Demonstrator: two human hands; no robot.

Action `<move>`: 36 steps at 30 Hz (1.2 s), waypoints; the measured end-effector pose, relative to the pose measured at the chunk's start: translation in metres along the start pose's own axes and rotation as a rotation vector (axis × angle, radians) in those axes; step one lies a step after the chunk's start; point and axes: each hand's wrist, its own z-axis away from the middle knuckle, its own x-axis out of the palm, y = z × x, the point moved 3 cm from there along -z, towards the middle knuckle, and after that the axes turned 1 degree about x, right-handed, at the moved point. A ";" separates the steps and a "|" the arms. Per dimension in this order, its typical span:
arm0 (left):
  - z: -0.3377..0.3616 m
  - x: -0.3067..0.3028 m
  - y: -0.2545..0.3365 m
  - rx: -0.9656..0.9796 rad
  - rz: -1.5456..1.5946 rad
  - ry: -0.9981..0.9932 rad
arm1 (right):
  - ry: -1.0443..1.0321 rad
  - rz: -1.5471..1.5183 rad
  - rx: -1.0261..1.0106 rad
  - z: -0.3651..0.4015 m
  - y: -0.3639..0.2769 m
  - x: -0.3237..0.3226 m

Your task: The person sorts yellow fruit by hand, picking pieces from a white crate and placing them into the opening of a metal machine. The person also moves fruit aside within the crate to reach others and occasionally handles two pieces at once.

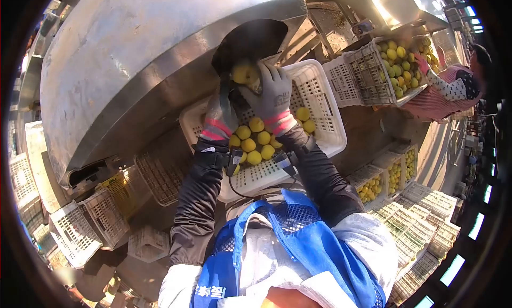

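Wearing: blue vest (314, 228), dark sleeves (194, 217) on both forearms, small box (233, 161) at the left wrist.
White crate (332, 116): just beyond the body, slotted walls, loose yellow fruits (248, 145) on its bottom.
Left hand (220, 115): grey-gloved, pink-cuffed, beside the held fruit; fingers in shadow, so cannot tell whether they are bent or touching it.
Right hand (274, 89): gloved alike, fingers bent around the right side of the held fruit, gripping it.
Held fruit (244, 73): round, yellowish, raised over the crate's far end, before a black patch (250, 38) (opening or flap, cannot tell).
Handling, judged: fairly light, firm, smooth-skinned; may roll or slip in gloves, may bruise if squeezed or dropped.
Hold, judged: around the widest part, several fingers, even light pressure.
Metal housing (160, 46): large, curved, ahead and left.
Far right: co-worker (437, 100), one hand (422, 62) at the fruit in a tilted crate (368, 73).
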 end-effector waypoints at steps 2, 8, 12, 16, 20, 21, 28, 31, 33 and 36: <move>-0.002 -0.008 -0.011 -0.220 0.142 0.054 | -0.144 0.138 0.036 -0.024 0.014 0.023; -0.005 -0.064 -0.122 -0.098 -0.760 0.063 | 0.060 -0.111 -0.153 -0.028 0.055 0.040; -0.012 -0.052 -0.172 -0.223 -1.473 -0.181 | -0.533 -0.027 0.362 0.054 0.131 0.024; -0.027 -0.034 -0.200 -0.289 -1.897 -0.410 | -1.053 0.363 0.483 0.130 0.185 0.063; -0.045 -0.028 -0.226 -0.376 -2.020 -0.568 | -1.333 0.313 0.386 0.164 0.208 0.086; -0.047 -0.023 -0.227 -0.363 -2.047 -0.626 | -1.330 0.315 0.394 0.167 0.214 0.087; -0.067 -0.016 -0.233 -0.318 -1.950 -0.721 | -1.047 0.162 0.486 0.143 0.195 0.051; -0.067 -0.029 -0.229 -0.180 -1.842 -0.656 | -0.736 0.095 0.462 0.116 0.158 0.021; -0.049 -0.016 -0.179 -0.041 -1.259 -0.577 | -0.596 0.060 0.410 0.088 0.120 0.000; -0.033 -0.043 -0.170 -0.075 -0.746 -0.278 | -0.230 -0.061 0.268 0.053 0.064 -0.024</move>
